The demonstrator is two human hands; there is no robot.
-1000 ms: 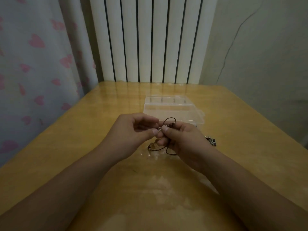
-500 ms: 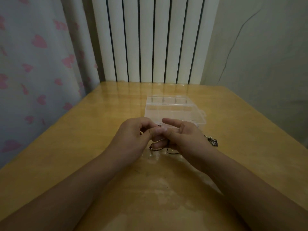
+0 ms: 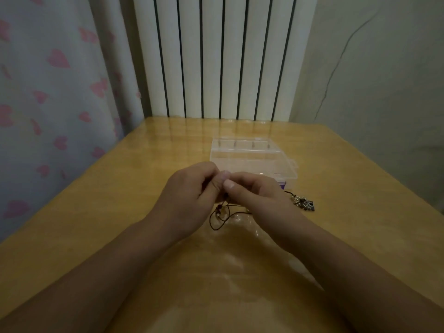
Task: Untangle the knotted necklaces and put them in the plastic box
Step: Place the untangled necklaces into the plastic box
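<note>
A person's left hand [image 3: 189, 193] and right hand [image 3: 258, 194] are meeting thumb to thumb above a glossy wooden tabletop [image 3: 120, 212], both pinching a thin dark cord necklace [image 3: 217, 216] whose loops and small beads are hanging below the fingers. A clear, lidded plastic box [image 3: 249, 159] is sitting just behind the hands. A dark square pendant [image 3: 306, 205] is lying beside the right wrist.

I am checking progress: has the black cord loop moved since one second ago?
Yes. The black cord loop stood above the fingertips, against the plastic box; now it hangs below both hands, near the table.
</note>
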